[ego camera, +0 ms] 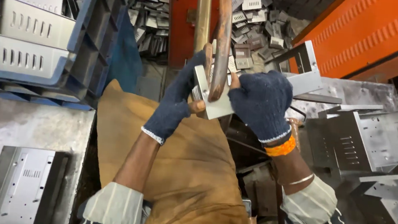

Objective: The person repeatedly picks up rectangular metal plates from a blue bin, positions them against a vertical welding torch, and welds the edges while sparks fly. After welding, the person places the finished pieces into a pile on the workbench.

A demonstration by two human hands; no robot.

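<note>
Hands are both in dark blue knit fingerless gloves here, working right up against a pair of copper-coloured rods (222,37) that come down from the top of the view. Left hand (173,107) is curled around the edge of a small bent sheet-metal bracket (210,96), fingers wrapped over the top and thumb underneath, so it's pinching the piece pretty firmly. Right hand (259,103) is closed on the other side of that same bracket, fingers folded in tight, with an orange band (281,148) and a thin metal bangle at the wrist. The bracket sits between the two hands, touching the curved rod, above a brown cloth (189,169) draped over the lap. Off to the left there's a blue crate (87,44) stacked with slotted grey metal boxes, and a flat perforated panel (22,185) lying on the bench below it. More grey housings (378,142) sit to the right, and a heap of small parts (255,21) is piled behind by the orange machine.
</note>
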